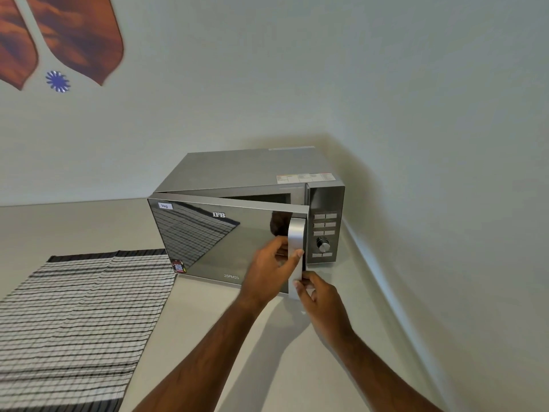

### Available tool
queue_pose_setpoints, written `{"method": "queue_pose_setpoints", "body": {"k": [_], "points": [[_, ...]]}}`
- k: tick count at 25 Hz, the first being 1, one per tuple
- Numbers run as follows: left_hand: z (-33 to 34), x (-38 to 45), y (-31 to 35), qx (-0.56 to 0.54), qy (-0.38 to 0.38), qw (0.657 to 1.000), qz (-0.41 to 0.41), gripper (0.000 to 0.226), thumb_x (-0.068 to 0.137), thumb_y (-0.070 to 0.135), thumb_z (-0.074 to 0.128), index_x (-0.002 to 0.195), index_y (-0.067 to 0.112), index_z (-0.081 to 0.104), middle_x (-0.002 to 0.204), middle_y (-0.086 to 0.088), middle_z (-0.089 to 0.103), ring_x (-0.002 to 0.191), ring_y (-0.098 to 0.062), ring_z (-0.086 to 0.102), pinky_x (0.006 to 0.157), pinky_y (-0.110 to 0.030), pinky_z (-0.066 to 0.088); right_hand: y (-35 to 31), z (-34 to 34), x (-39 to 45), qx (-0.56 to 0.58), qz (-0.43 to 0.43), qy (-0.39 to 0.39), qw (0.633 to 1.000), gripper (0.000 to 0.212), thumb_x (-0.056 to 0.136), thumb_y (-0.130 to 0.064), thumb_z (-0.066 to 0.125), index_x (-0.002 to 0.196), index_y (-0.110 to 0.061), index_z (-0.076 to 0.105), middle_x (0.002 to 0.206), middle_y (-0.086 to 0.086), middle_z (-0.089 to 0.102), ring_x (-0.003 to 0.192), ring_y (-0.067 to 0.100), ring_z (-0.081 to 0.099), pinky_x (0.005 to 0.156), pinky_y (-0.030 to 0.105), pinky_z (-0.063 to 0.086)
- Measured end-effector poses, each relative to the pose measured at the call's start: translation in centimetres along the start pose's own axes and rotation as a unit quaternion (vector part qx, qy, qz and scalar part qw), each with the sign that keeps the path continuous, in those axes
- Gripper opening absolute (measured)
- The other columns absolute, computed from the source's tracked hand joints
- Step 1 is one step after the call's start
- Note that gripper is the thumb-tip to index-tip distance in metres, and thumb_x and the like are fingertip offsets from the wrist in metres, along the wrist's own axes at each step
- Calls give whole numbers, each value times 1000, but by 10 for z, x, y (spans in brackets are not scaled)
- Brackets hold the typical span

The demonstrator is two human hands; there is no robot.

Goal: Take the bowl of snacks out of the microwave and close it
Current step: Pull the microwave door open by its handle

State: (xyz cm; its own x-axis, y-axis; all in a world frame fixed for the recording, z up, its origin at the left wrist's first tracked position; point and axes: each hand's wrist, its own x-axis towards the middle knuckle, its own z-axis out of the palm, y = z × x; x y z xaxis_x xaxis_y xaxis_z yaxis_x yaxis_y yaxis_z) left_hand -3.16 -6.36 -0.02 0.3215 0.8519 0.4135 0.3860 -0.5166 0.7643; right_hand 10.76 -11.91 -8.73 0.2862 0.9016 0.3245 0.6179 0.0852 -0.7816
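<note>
A silver microwave (237, 171) stands on the counter in the corner of the wall. Its mirrored door (214, 239) is swung slightly ajar, with a dark gap showing along the top. My left hand (269, 269) grips the vertical silver door handle (296, 233) around its middle. Lower down, my right hand (319, 295) pinches the bottom end of the same handle. The bowl of snacks is hidden; the inside of the oven cannot be seen past the door.
A black-and-white striped cloth (74, 316) lies on the counter (222, 337) to the left of the microwave. The control panel (325, 230) with buttons and a knob sits right of the door. Walls close in behind and on the right.
</note>
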Motion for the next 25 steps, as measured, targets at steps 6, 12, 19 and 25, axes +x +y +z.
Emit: {"method": "queue_pose_setpoints", "body": {"k": [6, 12, 19, 25], "points": [[-23, -52, -6, -20, 27, 999, 30, 25, 97, 35, 71, 118, 21, 72, 105, 9, 75, 100, -9, 72, 88, -26, 63, -1, 0, -28, -73, -173, -5, 982, 52, 96, -65, 52, 105, -20, 76, 93, -11, 82, 80, 0, 74, 76, -5, 46], [-54, -98, -2, -23, 79, 993, 79, 22, 89, 25, 78, 110, 23, 76, 99, 11, 78, 95, -11, 74, 80, -17, 60, -10, 17, -56, -100, -318, -3, 943, 35, 98, -52, 63, 92, -19, 74, 71, -8, 78, 56, 8, 70, 66, 7, 55], [-95, -141, -6, -3, 144, 988, 62, 22, 89, 39, 71, 92, 17, 75, 83, 10, 74, 80, -17, 72, 69, -25, 59, -45, 43, -103, -28, -320, -62, 945, 50, 102, -60, 54, 106, -18, 82, 77, -6, 82, 59, 13, 71, 64, 20, 63], [-136, -169, -6, -56, 200, 976, 60, 63, 99, 66, 48, 88, 7, 68, 76, 2, 69, 70, -21, 68, 59, -40, 58, -57, 48, -112, 5, -365, -94, 926, 41, 101, -52, 64, 80, -20, 78, 60, -7, 70, 49, 12, 56, 52, 25, 51]]}}
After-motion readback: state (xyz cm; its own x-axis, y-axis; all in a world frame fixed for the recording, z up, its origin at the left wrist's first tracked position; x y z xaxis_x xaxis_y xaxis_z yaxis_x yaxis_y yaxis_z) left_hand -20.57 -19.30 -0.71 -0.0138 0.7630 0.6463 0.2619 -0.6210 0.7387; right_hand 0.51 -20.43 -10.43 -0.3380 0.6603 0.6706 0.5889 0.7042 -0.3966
